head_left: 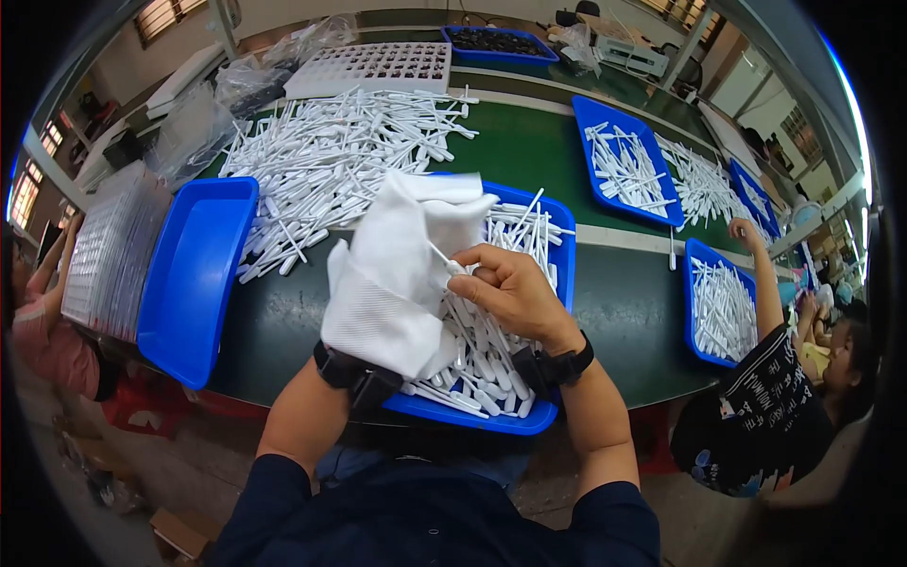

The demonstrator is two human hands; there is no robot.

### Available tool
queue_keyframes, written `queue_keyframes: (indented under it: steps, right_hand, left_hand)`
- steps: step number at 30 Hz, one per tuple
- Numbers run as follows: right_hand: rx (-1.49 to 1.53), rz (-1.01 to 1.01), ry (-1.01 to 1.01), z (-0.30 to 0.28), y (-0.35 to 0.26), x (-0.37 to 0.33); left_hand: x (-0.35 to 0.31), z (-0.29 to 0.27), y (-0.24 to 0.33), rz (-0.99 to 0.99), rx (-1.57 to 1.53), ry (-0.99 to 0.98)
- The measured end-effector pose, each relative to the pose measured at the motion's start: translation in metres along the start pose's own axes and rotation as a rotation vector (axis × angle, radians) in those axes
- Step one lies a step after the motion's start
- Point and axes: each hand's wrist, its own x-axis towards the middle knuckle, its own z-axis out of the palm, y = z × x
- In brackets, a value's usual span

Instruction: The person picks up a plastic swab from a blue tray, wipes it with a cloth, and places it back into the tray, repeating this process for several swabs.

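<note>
A bunched white cloth (383,302) wraps my left hand completely, so its fingers are hidden; the cloth is held up over a blue tray (565,260). My right hand (518,291) pinches a small white plastic stick (455,268) with one wide end, its thin stem pointing up against the cloth's right side. Beneath both hands, the tray is filled with many similar white sticks (487,364). Each of my wrists carries a dark strapped device.
A large heap of white sticks (350,156) covers the green bench behind. To the left stand a blue tray (194,274) and stacked clear trays (113,250). More filled blue trays (581,170) lie right, where a co-worker's arm (763,274) reaches across. A white perforated block (368,71) sits at the back.
</note>
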Motion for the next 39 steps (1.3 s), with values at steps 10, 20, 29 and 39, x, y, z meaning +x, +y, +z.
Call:
queue_keyframes:
  steps: [10,20,29,39]
  right_hand:
    - [-0.072,0.022,-0.037,0.002,0.005,-0.001]
    - [0.085,-0.015,0.015,0.001,-0.007,-0.007]
    - [0.184,-0.065,0.058,0.001,0.012,0.005]
    - [0.422,-0.15,0.161,-0.004,0.036,0.01]
  left_hand:
    - [0.004,0.021,-0.029,0.294,0.118,-0.09]
    - [-0.005,0.021,-0.014,-0.468,-1.219,-0.284]
    - [-0.017,0.02,0.008,-0.393,-1.056,-0.28]
    - [-0.001,0.014,0.019,-0.31,-0.897,-0.244]
